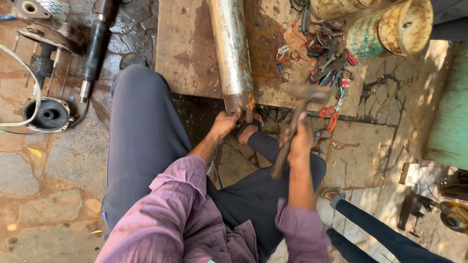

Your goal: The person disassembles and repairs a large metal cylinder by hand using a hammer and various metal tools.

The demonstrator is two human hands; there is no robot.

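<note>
A long steel cylinder [231, 48] lies on a rusty metal plate [187, 48], its corroded near end [240, 103] jutting over the plate's edge. My left hand [223, 124] grips something small against that near end; what it holds is hidden. My right hand [298, 141] is closed around the wooden handle of a hammer [300, 109]. The hammer's head is blurred and raised to the right of the cylinder's end. My legs in grey trousers spread to either side, one foot [249, 131] under the cylinder.
Loose pliers, rings and red-handled scissors [331, 114] lie at the plate's right. Two rusty tin cans [390, 31] stand behind them. A pump housing [48, 114] and a black shaft [95, 46] lie left on the stone floor. Another person's leg [375, 229] reaches in at lower right.
</note>
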